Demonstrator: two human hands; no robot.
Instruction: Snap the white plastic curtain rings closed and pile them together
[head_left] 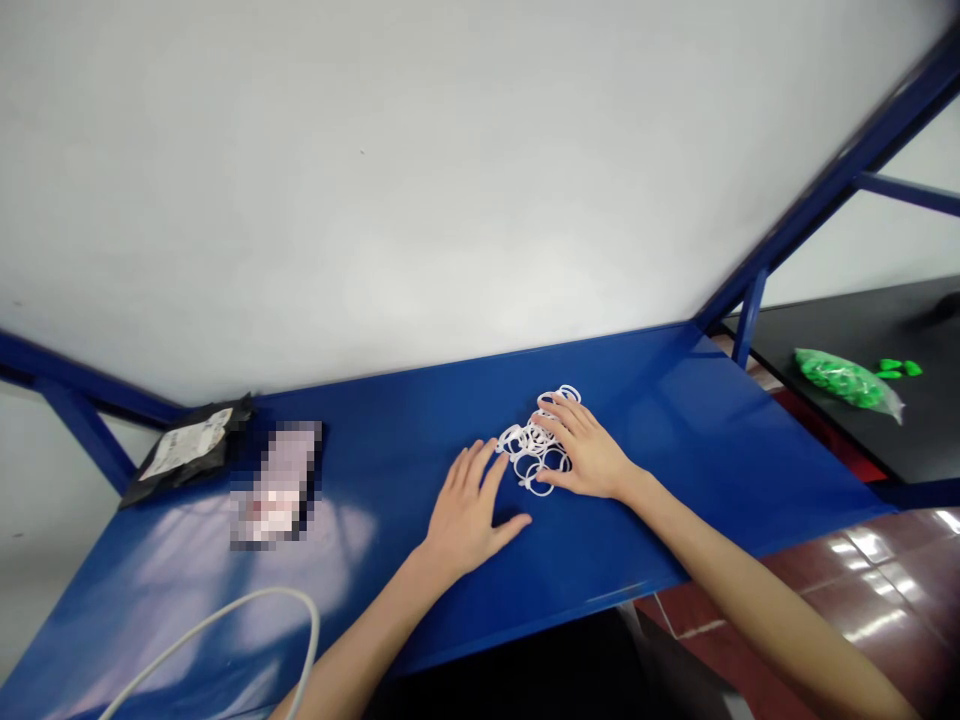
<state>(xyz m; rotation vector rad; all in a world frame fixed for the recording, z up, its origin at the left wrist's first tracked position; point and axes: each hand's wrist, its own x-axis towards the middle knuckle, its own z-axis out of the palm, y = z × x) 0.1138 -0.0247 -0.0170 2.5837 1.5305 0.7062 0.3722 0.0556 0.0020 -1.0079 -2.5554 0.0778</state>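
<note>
A small heap of white rings (537, 440) lies on the blue metal table (675, 420), near its middle. My right hand (589, 452) rests flat on the right side of the heap, fingers stretched out over the rings. My left hand (469, 510) lies flat on the table just left of the heap, fingers spread, fingertips close to the nearest rings. Neither hand grips anything.
A black packet with a white label (187, 450) and a blurred-out flat object (277, 485) lie at the table's left. A white cable (225, 620) curves at the front left. A bag of green pieces (844, 378) sits on a black table to the right. A white wall is behind.
</note>
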